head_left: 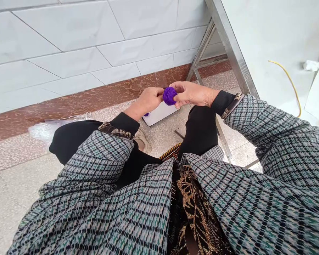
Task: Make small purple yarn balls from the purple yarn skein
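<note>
Beneath the white board [163, 115], the floor [13, 187] is seen; to the board's right, the desk [263, 32] is planted; and above the board, by right hand [194, 93] and left hand [149, 100], in narrow grip, the purple yarn ball [169, 96] is held!

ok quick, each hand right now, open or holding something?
Left hand: curled at the ball's edge; its grip can't be told.
Right hand: closed, holding the purple yarn ball.
</note>
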The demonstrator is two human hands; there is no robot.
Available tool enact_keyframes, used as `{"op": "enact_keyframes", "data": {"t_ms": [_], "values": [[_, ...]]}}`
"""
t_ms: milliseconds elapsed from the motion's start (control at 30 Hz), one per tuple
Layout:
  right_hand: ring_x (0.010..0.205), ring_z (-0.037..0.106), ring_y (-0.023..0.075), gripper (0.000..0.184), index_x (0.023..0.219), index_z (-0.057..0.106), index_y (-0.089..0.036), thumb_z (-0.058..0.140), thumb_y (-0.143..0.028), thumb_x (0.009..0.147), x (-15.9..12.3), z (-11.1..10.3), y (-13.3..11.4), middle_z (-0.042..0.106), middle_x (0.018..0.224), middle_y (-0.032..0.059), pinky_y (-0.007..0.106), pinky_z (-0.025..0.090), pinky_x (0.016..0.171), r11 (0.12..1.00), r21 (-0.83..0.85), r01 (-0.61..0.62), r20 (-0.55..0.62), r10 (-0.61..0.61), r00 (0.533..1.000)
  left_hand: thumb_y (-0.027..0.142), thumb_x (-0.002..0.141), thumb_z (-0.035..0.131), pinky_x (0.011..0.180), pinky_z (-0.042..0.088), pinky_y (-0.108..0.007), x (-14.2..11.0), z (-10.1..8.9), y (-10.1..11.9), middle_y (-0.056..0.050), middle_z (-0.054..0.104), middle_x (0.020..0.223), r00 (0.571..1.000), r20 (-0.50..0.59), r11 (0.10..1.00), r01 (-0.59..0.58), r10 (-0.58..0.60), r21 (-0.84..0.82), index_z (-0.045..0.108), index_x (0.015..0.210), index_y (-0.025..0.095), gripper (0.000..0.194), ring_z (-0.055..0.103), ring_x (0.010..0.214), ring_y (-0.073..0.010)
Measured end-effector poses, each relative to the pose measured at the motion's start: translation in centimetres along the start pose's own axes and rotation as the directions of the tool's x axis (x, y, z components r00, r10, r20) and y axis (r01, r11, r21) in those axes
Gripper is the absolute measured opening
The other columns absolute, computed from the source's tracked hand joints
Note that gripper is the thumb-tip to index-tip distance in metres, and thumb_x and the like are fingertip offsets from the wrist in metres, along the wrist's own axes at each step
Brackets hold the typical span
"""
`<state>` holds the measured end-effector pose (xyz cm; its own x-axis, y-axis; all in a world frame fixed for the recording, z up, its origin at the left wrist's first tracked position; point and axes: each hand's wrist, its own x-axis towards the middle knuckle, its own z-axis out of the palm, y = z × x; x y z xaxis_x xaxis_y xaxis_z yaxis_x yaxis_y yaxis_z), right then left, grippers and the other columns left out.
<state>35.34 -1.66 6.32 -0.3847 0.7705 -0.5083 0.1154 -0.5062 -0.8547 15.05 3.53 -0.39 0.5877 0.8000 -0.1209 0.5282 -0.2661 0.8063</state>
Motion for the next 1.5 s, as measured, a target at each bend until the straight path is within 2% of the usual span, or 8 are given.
{"op": "enact_keyframes", "data": {"t_ms": [133,333,500,667,867,1100,1333,1500], "values": [[0.065,0.059,0.0083,0.036,0.102,0.054,-0.021,0.078,-0.001,0.085,0.5,-0.3,0.3,0.066,0.088,-0.0026,0.017,0.058,0.06,0.999,-0.021,0.032,-0.103,-0.034,0.994,0.026,0.089,0.061,0.072,0.042,-0.029,-0.1,0.7,0.0,0.0,0.065,0.065,1.0,0.031,1.0,-0.004,0.004,0.009,0.077,0.084,0.017,0.019,0.057,0.071,-0.0174],[0.062,0.052,0.0087,0.038,0.102,0.053,-0.022,0.083,-0.007,0.085,1.7,-2.3,1.7,0.059,0.082,-0.0039,0.015,0.045,0.048,0.956,-0.291,0.028,-0.176,-0.083,0.981,0.026,0.088,0.061,0.074,0.045,-0.03,-1.2,0.3,1.9,-0.002,0.069,0.071,0.905,0.409,0.99,-0.139,0.117,0.026,0.08,0.084,0.017,0.021,0.057,0.067,-0.0155],[0.063,0.055,0.0114,0.032,0.099,0.064,-0.021,0.088,-0.011,0.079,1.2,-2.4,2.0,0.062,0.079,-0.0011,0.02,0.048,0.05,0.899,-0.434,-0.06,-0.009,0.063,0.998,0.026,0.089,0.058,0.08,0.047,-0.031,-1.2,-1.7,2.1,-0.006,0.077,0.089,0.977,0.16,0.986,-0.154,0.143,0.059,0.08,0.089,0.015,0.024,0.062,0.079,-0.0175],[0.069,0.058,0.0101,0.028,0.099,0.067,-0.02,0.083,-0.007,0.08,0.5,-1.3,1.1,0.066,0.088,-0.0006,0.018,0.053,0.06,0.944,-0.331,-0.02,0.126,0.065,0.99,0.027,0.089,0.06,0.078,0.047,-0.03,-0.2,-1.7,0.2,-0.006,0.074,0.083,0.995,0.018,0.993,-0.102,0.101,0.062,0.077,0.085,0.016,0.02,0.062,0.078,-0.0181],[0.065,0.057,0.0084,0.03,0.104,0.06,-0.021,0.076,-0.003,0.086,0.4,-0.4,0.3,0.065,0.09,-0.0012,0.017,0.055,0.06,0.991,-0.133,0.002,-0.06,-0.01,0.998,0.032,0.09,0.06,0.072,0.045,-0.028,-0.3,0.7,0.2,-0.001,0.066,0.069,0.978,0.193,0.995,-0.087,0.075,0.052,0.075,0.087,0.016,0.022,0.056,0.069,-0.0158],[0.058,0.055,0.0092,0.029,0.097,0.055,-0.021,0.078,-0.006,0.091,1.0,-1.1,0.4,0.059,0.078,-0.0019,0.016,0.052,0.052,0.965,-0.252,-0.079,-0.311,-0.004,0.951,0.029,0.094,0.054,0.076,0.047,-0.027,-1.3,1.0,2.0,0.0,0.068,0.071,0.855,0.469,0.966,-0.258,0.223,0.009,0.078,0.09,0.018,0.027,0.059,0.069,-0.0143],[0.059,0.058,0.0117,0.027,0.101,0.066,-0.02,0.089,-0.016,0.086,0.5,-1.4,0.9,0.059,0.07,-0.0024,0.019,0.053,0.051,0.889,-0.427,-0.168,-0.054,0.161,0.986,0.024,0.092,0.056,0.09,0.052,-0.034,-0.9,-1.5,1.7,-0.007,0.077,0.093,0.977,0.025,0.976,-0.211,0.21,0.053,0.078,0.09,0.016,0.024,0.067,0.089,-0.0196],[0.063,0.06,0.009,0.028,0.107,0.067,-0.02,0.083,-0.008,0.086,-0.2,-0.3,-0.1,0.064,0.081,-0.0025,0.018,0.059,0.06,0.966,-0.238,-0.102,0.052,0.118,0.992,0.023,0.092,0.058,0.086,0.051,-0.031,0.0,-1.2,0.3,-0.005,0.076,0.086,0.991,-0.058,0.99,-0.119,0.124,0.073,0.077,0.088,0.016,0.02,0.066,0.087,-0.0191]]}}
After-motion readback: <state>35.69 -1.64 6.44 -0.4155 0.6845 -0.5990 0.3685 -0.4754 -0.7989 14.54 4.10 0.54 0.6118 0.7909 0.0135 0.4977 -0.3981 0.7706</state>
